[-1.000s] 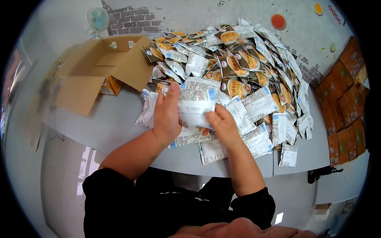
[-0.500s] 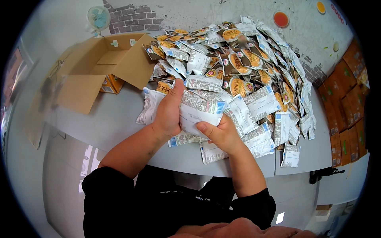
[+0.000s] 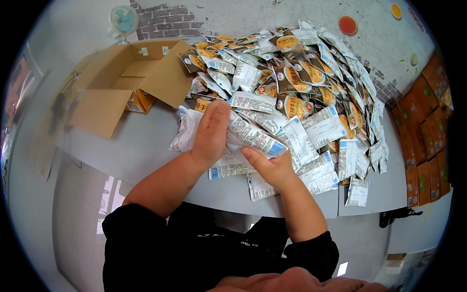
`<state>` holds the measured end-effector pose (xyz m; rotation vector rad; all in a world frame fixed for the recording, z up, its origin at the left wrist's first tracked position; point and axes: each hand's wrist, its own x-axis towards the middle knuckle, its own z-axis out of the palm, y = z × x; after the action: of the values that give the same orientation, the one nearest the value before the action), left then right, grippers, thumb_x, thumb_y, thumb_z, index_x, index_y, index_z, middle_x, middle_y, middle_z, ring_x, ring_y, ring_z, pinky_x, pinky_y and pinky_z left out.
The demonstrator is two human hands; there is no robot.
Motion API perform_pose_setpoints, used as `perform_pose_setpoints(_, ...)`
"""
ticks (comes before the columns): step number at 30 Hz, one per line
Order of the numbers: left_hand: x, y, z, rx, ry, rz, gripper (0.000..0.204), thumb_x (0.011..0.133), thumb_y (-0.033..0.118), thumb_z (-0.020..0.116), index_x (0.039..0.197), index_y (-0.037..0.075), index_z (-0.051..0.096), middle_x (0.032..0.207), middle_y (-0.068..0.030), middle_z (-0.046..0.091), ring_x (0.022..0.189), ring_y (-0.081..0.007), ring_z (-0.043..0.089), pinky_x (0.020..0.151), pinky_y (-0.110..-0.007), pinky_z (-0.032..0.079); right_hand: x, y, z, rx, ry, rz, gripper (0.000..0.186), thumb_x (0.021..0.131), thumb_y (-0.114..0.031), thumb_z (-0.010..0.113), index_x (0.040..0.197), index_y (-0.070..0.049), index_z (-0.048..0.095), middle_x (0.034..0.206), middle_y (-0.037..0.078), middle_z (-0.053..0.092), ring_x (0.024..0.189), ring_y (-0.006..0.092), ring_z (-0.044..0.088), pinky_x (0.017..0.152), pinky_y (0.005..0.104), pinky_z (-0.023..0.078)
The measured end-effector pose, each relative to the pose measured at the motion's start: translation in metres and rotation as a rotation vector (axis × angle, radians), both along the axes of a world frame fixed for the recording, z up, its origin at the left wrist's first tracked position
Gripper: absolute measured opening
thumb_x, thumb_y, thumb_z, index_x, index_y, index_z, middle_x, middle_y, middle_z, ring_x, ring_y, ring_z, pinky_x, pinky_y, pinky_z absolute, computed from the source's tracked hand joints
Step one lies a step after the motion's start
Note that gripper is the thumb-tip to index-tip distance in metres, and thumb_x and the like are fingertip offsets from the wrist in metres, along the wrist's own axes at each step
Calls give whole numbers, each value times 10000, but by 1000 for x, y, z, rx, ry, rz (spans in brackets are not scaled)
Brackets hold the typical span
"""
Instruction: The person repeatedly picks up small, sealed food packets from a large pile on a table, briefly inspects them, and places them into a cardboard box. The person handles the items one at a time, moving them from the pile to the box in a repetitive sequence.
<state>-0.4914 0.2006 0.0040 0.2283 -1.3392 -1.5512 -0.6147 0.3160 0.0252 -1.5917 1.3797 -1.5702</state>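
The person's left hand (image 3: 211,131) and right hand (image 3: 272,168) are both clamped on one white printed packet (image 3: 255,136), the left at its left end with the thumb pointing up and the fingers hidden, the right at its lower right corner with the thumb across the near side. The packet is held above the tabletop (image 3: 141,155), in front of a large heap of packets (image 3: 292,80). Half a second ago its broad face lay more open to view; now it is tipped, so that the printed face looks narrower and its blue-striped end slants down toward the right hand. A second ago the right thumb sat higher on the packet's right edge. The heap looks unchanged, brown-and-orange fronts mixed with white backs. The open cardboard box (image 3: 168,73) stays at the left of the heap, with an orange carton (image 3: 140,101) beside its flap.
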Motion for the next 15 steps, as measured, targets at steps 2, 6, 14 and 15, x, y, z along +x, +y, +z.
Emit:
perform_pose_setpoints(2, -1, -1, -2, 15, -63, 65, 299, 1006, 337, 371, 1002, 67, 500, 913, -40, 541, 822, -108, 509, 765, -267, 438, -6, 1, -8, 28, 75, -109, 336, 811, -182, 710, 1068, 11, 611, 930, 83, 653, 776, 150, 604, 691, 283, 488)
perform_pose_setpoints(6, -5, -8, -3, -368, -190, 404, 268, 985, 261, 453, 1124, 33, 479, 999, -50, 550, 899, -119, 526, 840, -282, 438, -4, -2, 0, -168, 129, -310, 309, 812, -153, 707, 1053, 13, 607, 867, 103, 642, 727, 181, 605, 663, 304, 485)
perform_pose_setpoints(14, -4, 27, 15, 110, -169, -310, 431, 965, 288, 468, 1294, 26, 373, 1198, -78, 517, 1103, -161, 510, 929, -317, 430, -11, -8, -1, -356, 799, -475, 691, 647, -15, 680, 1303, -6, 462, 1222, 200, 494, 1080, 366, 506, 893, 434, 428)
perform_pose_setpoints(15, -1, 24, 18, 209, -194, -352, 462, 960, 277, 471, 1329, 30, 346, 1245, -89, 504, 1153, -176, 497, 958, -328, 423, -9, -10, 0, -341, 871, -411, 706, 638, -7, 665, 1312, -7, 454, 1257, 207, 474, 1114, 371, 493, 915, 445, 418)
